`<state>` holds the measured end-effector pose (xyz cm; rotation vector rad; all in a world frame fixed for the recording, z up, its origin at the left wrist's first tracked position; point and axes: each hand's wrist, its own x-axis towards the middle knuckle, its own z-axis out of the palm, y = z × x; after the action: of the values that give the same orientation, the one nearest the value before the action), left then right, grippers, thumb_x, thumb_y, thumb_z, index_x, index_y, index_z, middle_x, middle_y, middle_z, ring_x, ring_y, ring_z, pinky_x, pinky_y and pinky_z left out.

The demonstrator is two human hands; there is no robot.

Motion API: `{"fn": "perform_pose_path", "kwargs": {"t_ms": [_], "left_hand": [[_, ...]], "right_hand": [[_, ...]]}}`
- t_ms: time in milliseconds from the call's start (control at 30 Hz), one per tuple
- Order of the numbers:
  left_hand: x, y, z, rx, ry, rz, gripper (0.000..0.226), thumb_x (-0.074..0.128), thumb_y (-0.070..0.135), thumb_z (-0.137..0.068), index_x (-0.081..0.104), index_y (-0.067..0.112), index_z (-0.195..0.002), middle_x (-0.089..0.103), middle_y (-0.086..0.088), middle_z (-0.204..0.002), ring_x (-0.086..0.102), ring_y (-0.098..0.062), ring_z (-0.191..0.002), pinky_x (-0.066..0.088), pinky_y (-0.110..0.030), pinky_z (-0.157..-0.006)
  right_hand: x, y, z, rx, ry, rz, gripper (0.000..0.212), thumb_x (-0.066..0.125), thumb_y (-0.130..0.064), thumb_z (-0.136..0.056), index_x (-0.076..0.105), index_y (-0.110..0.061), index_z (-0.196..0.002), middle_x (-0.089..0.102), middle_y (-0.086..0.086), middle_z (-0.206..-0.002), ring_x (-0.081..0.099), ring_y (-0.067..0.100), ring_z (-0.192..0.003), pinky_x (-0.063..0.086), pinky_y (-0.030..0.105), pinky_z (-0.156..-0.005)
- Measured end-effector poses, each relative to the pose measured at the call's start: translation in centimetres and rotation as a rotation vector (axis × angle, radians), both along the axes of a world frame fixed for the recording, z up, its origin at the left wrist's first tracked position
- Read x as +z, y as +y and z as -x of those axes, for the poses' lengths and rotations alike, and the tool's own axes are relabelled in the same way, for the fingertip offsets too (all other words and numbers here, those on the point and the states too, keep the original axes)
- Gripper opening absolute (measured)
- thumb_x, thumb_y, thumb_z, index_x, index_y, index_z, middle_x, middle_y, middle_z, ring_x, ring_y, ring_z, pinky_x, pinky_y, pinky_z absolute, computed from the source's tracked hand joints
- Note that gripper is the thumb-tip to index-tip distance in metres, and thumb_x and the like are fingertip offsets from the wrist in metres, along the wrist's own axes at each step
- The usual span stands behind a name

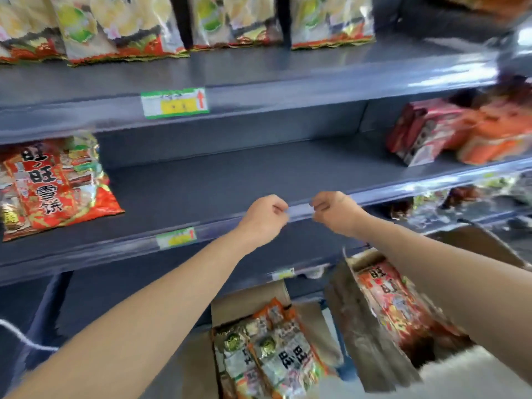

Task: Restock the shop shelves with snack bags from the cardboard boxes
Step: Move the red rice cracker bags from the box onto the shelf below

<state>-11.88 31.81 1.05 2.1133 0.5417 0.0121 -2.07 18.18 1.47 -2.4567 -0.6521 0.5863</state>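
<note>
My left hand point(263, 217) and my right hand point(335, 211) are side by side at the front edge of the middle shelf point(230, 180). The fingers of both are curled and pinch the clear edge strip point(300, 210) between them. Neither hand holds a snack bag. A stack of red snack bags point(54, 185) lies at the left end of this shelf. Below, an open cardboard box point(250, 300) holds silver and orange snack bags point(276, 349). A second open box point(359, 326) to its right holds red snack bags point(394, 303).
The shelf above carries a row of pale snack bags point(121, 24) and a green price tag point(174, 102). Red and orange packs point(460, 131) lie at the right of the middle shelf. Another price tag point(176, 238) sits on the middle shelf's edge.
</note>
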Motion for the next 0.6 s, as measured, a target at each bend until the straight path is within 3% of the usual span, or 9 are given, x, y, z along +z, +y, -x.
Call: {"fn": "perform_pose_path", "kwargs": {"t_ms": [67,167,200,267,367,433,500,600], "left_hand": [[-0.5,-6.1,-2.6,-0.113,0.021,0.033,0.024,0.053,0.010,-0.092,0.060,0.008,-0.115,0.059,-0.004,-0.102,0.055,-0.017,-0.080,0.044,-0.024,-0.065],[-1.8,-14.9,-6.2,-0.230,0.066,0.089,0.024,0.055,0.011,-0.091,0.061,0.008,-0.114,0.062,-0.009,-0.114,0.059,-0.023,-0.098,0.047,-0.031,-0.087],[-2.3,-17.6,-7.2,-0.261,0.082,0.098,0.024,0.056,0.012,-0.091,0.061,0.008,-0.114,0.062,-0.009,-0.116,0.059,-0.024,-0.103,0.046,-0.031,-0.089],[-3.6,-21.9,-8.9,-0.312,0.128,0.113,0.024,0.056,0.015,-0.092,0.061,0.010,-0.115,0.061,-0.006,-0.115,0.058,-0.023,-0.105,0.044,-0.029,-0.086],[-6.2,-26.6,-11.1,-0.343,0.253,0.128,0.017,0.056,0.016,-0.092,0.062,0.011,-0.108,0.059,-0.005,-0.104,0.055,-0.020,-0.092,0.043,-0.028,-0.080],[-8.7,-28.3,-12.4,-0.310,0.345,0.132,0.009,0.056,0.013,-0.092,0.058,0.015,-0.084,0.056,-0.006,-0.090,0.052,-0.021,-0.079,0.042,-0.030,-0.071],[-11.1,-29.0,-13.4,-0.263,0.435,0.156,0.031,0.055,0.012,-0.092,0.043,0.020,-0.064,0.044,-0.006,-0.077,0.045,-0.020,-0.072,0.037,-0.031,-0.067],[-14.1,-30.1,-14.7,-0.203,0.532,0.201,0.039,0.057,0.012,-0.092,0.035,0.022,-0.061,0.037,-0.002,-0.071,0.042,-0.020,-0.076,0.037,-0.032,-0.068]], "right_hand": [[-0.3,-6.8,-2.1,-0.086,-0.003,0.038,0.019,0.057,-0.002,-0.087,0.066,-0.003,-0.104,0.065,0.018,-0.101,0.059,0.025,-0.094,0.041,0.021,-0.068],[-1.4,-16.6,-4.7,-0.206,-0.021,0.117,0.006,0.061,-0.008,-0.082,0.062,-0.013,-0.078,0.059,0.007,-0.086,0.055,0.020,-0.087,0.040,0.024,-0.066],[-2.0,-19.5,-5.4,-0.231,-0.014,0.151,0.006,0.060,-0.009,-0.083,0.064,-0.010,-0.080,0.061,0.008,-0.089,0.058,0.022,-0.090,0.045,0.026,-0.068],[-3.1,-23.9,-6.4,-0.275,-0.002,0.232,0.020,0.056,-0.009,-0.087,0.068,0.001,-0.100,0.067,0.015,-0.105,0.062,0.028,-0.101,0.051,0.032,-0.082],[-5.4,-28.8,-7.7,-0.319,0.090,0.287,0.032,0.052,-0.011,-0.092,0.063,0.006,-0.116,0.063,0.018,-0.121,0.057,0.032,-0.114,0.047,0.035,-0.095],[-7.2,-31.0,-8.6,-0.335,0.143,0.316,0.032,0.050,-0.011,-0.094,0.062,0.005,-0.118,0.062,0.017,-0.123,0.056,0.030,-0.116,0.047,0.033,-0.096],[-8.9,-32.1,-9.4,-0.369,0.203,0.304,0.031,0.051,-0.014,-0.094,0.063,0.003,-0.118,0.062,0.016,-0.122,0.058,0.029,-0.113,0.048,0.031,-0.091],[-11.6,-33.2,-10.7,-0.402,0.276,0.285,0.033,0.044,-0.015,-0.097,0.062,0.002,-0.119,0.062,0.016,-0.122,0.058,0.029,-0.114,0.047,0.032,-0.092]]}}
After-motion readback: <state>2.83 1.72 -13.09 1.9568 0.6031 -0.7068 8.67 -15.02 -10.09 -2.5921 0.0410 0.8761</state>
